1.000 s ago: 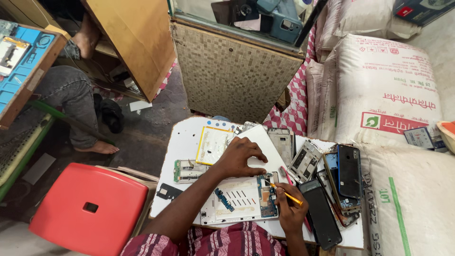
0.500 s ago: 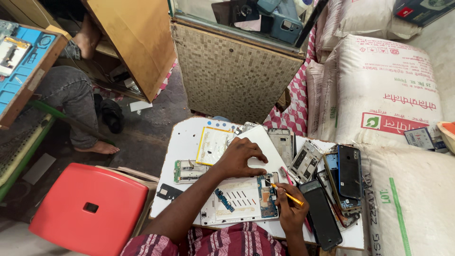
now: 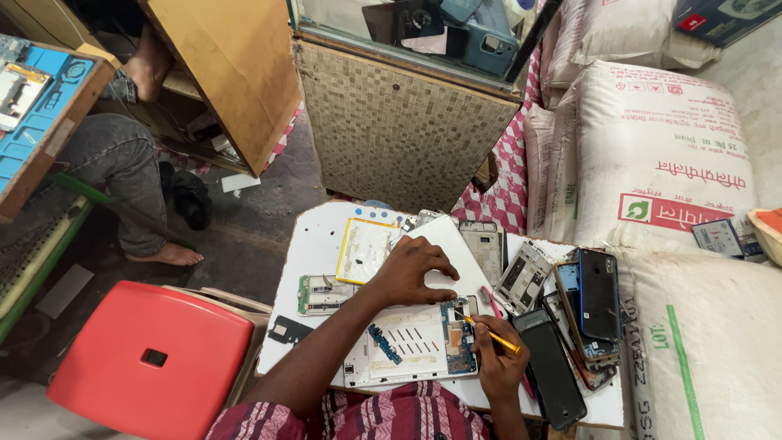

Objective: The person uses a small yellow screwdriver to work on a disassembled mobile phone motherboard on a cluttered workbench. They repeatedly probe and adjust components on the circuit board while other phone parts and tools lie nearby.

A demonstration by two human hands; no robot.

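almost nothing is shifting since the earlier frames: both hands are staying where they were, and only the yellow-handled tool [image 3: 493, 335] seems to be nudging slightly over the same spot. that steadiness suggests fine work is going on at one point of the board, not a move to a new part.

the left hand [image 3: 414, 273] is lying flat with fingers spread, pressing on the upper edge of the opened white phone [image 3: 411, 344], which is sitting at the near edge of the white tabletop [image 3: 318, 244]. the right hand [image 3: 498, 358] is pinching the tool like a pen, its tip touching the blue circuit area at the phone's right end.

toward the far edge a loose yellow-rimmed battery [image 3: 366, 248] is lying, and a small green board [image 3: 324, 294] is resting near the left edge. along the right edge bare phone frames [image 3: 521, 277] and dark handsets [image 3: 599, 295] are crowding together, some overlapping. a red stool [image 3: 151, 358] is standing just beside the left edge.
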